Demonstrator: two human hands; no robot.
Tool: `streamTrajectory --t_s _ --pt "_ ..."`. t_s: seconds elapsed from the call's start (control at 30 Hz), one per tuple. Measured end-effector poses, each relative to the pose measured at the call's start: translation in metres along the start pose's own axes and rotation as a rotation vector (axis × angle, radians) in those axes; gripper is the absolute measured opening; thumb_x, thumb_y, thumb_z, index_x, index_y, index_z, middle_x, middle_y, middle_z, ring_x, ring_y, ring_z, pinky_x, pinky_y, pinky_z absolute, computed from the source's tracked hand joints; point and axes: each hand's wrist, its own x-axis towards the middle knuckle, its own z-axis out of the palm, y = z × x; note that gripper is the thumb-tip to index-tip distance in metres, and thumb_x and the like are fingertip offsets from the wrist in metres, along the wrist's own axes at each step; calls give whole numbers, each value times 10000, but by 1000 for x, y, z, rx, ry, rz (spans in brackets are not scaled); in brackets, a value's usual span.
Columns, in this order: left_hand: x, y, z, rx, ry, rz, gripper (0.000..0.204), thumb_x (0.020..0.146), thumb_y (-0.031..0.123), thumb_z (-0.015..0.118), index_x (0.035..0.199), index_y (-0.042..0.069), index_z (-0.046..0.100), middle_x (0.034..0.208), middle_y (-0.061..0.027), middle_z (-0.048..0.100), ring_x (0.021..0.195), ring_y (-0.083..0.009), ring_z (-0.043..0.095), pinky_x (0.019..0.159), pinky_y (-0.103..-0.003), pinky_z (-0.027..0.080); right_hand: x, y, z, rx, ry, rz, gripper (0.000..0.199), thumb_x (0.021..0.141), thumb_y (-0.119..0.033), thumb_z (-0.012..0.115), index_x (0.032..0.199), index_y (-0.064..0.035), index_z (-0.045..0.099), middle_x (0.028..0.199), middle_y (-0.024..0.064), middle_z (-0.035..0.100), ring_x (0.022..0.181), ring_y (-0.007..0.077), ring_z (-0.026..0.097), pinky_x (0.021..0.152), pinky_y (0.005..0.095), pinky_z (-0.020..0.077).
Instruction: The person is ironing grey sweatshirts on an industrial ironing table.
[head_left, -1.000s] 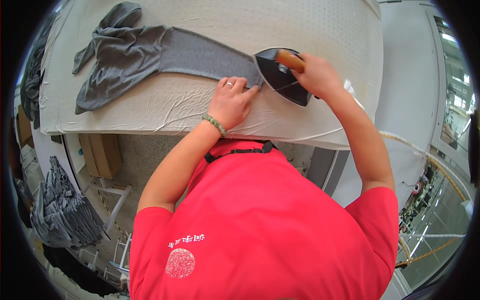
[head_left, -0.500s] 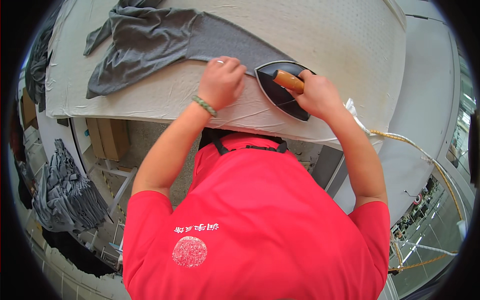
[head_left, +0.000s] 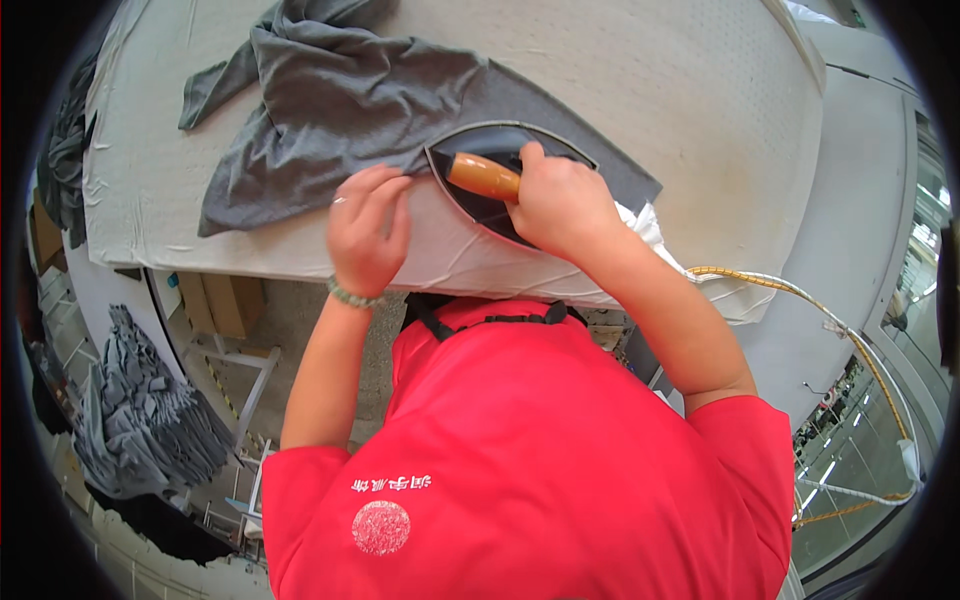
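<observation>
A grey knit garment (head_left: 345, 105) lies partly bunched on the padded, cloth-covered table (head_left: 640, 90), its flatter panel stretching to the right. My right hand (head_left: 568, 205) is wrapped round the wooden handle of a dark pointed iron (head_left: 500, 140). The iron rests over the garment's near edge, its tip pointing left, and hides the cloth beneath. Close to that tip, my left hand (head_left: 368, 225) hovers by the garment's near edge, slightly blurred, with fingers loosely bent and apart; I see nothing held in it.
A white and yellow hose (head_left: 790, 285) runs from beside my right forearm off to the right. Below the table's left side are a cardboard box (head_left: 235, 305) and a metal frame (head_left: 260, 390). Stacked grey garments (head_left: 150, 410) hang at the left, with dark cloth (head_left: 65, 150) above.
My right hand has slid the iron leftward along the garment, uncovering the right end of the panel. My left hand has moved left and its fingers have loosened. The garment sits slightly further right.
</observation>
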Motion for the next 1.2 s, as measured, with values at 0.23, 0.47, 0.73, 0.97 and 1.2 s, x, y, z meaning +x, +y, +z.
streamTrajectory --t_s 0.23,0.47,0.73,0.97,1.2 --pt "47 -85 -84 117 136 -192 218 949 73 716 1161 23 722 1179 -135 723 1118 -317 683 987 -409 527 10 6 -12 188 236 208 408 951 -355 723 1073 29 655 950 277 742 943 467 721 842 517 568" --pt "94 -167 -74 104 -100 -375 318 991 149 700 1276 7 685 1212 -147 711 1069 -319 684 963 -396 532 30 1 -34 96 224 255 381 964 -361 730 1105 -8 704 965 268 742 963 469 712 842 512 560" --pt "108 -192 -89 -137 -212 -469 368 967 173 737 1289 3 683 1177 -146 712 1036 -251 695 912 -380 550 -36 288 -5 219 629 580 309 980 -298 729 994 8 686 659 56 603 484 141 589 436 373 449" --pt "144 -197 -73 -326 -349 -546 347 894 147 783 1184 -14 683 1100 -101 709 961 -196 674 875 -342 539 -1 225 -50 -317 867 271 329 931 -221 754 1203 -50 680 1153 166 689 1083 364 660 953 459 539" --pt "162 -123 -115 -546 -97 -476 216 874 98 766 1035 -7 669 895 -15 641 855 -121 616 817 -278 512 115 -6 -17 280 612 -258 250 900 -215 756 1068 -43 688 1062 178 707 1011 367 685 905 437 558"
